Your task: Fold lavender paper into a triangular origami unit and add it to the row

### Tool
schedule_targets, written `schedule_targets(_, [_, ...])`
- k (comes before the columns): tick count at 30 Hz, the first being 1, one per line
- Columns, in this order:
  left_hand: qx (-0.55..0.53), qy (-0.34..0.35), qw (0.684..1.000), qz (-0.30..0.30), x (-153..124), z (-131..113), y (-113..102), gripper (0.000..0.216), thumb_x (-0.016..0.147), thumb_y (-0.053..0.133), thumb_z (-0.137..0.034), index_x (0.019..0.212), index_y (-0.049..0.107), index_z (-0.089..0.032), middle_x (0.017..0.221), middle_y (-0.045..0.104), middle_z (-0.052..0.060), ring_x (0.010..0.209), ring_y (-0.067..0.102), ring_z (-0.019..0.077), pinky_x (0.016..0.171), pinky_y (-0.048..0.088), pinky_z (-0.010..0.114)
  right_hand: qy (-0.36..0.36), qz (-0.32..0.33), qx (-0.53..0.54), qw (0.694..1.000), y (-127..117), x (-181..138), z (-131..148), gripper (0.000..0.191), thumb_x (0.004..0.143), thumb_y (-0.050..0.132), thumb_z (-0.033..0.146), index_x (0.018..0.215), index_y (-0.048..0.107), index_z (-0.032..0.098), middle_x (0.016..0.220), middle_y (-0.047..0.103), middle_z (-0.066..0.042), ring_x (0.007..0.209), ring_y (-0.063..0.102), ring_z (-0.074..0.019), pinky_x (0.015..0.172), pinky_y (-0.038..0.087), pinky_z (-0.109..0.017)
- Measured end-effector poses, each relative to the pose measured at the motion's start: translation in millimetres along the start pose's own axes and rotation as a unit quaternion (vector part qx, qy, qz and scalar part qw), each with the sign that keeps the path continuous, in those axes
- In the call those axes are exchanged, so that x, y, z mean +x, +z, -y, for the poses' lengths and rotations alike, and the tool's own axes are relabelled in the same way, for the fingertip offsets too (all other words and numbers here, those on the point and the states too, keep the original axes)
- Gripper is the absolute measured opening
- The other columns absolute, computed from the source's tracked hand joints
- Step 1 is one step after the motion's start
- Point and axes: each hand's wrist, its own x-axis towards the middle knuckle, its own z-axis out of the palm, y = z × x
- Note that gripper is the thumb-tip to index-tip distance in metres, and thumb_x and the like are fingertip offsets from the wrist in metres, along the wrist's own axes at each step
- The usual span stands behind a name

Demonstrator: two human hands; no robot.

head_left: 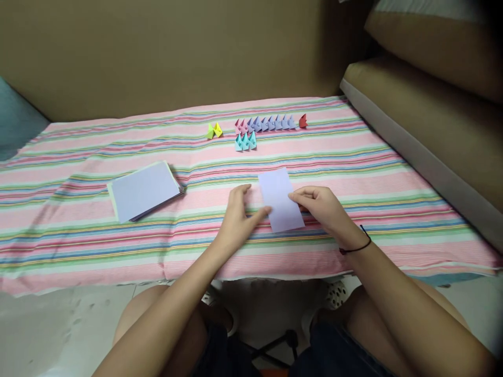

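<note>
A small pale lilac paper sheet (pixel 280 198) lies flat on the striped cloth (pixel 353 173) in front of me. My left hand (pixel 238 217) rests on the cloth at the sheet's left edge, thumb tip touching the paper, fingers curled. My right hand (pixel 320 207) pinches the sheet's right edge between thumb and fingers. A dark cord circles my right wrist.
A stack of lilac paper sheets (pixel 143 190) lies to the left. Further back sit folded paper pieces: yellow-green ones (pixel 214 130), a pink and lilac row (pixel 265 124), a red one (pixel 302 121), three turquoise ones (pixel 245 141). Brown cushions (pixel 424 115) border the right.
</note>
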Motion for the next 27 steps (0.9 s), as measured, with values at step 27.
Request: schedule_targets(27, [0.215,0.246,0.945,-0.027,11.0,-44.7,3.9,0.024,0.091,0.041,-0.024,0.089,0.064,-0.020,0.085,0.065,0.005,0.086,0.056,0.0196,0.080,0.039,0.034,-0.389,-0.102,-0.358,0.843,-12.1,-30.8,34.5,0.015,0.089,0.051,0.025,0.085,0.066,0.023,0.097,0.067,-0.005,0.099,0.055,-0.0230,0.093,0.037,-0.041])
